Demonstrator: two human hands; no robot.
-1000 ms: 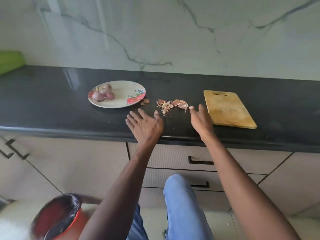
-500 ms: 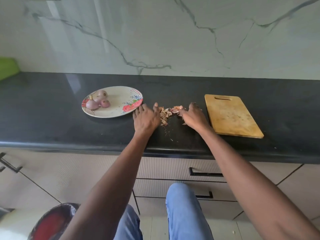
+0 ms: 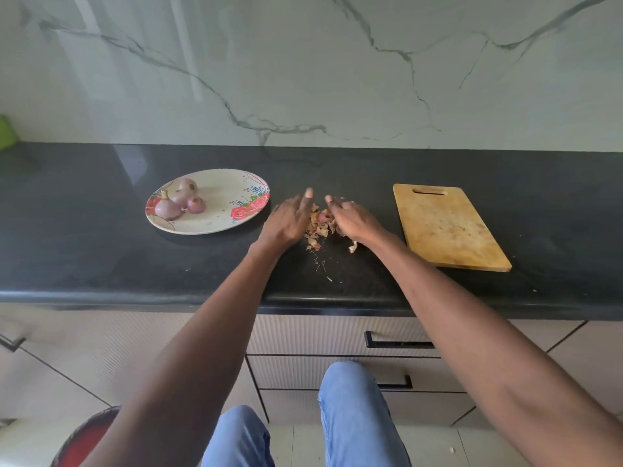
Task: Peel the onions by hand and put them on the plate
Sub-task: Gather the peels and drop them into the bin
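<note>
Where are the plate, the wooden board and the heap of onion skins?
plate (image 3: 219, 192): head view, bare centre.
wooden board (image 3: 448, 227): head view, middle of its top.
onion skins (image 3: 320, 224): head view, heap between the hands.

A single head-worn view looks forward and steeply down from above the person's knees, facing the white veined marble wall; the glossy black stone counter spans the frame at arm's reach.

Black worktop carrying, left to right: plate, heap of peels flanked by both hands, and wooden board, each apart.
</note>
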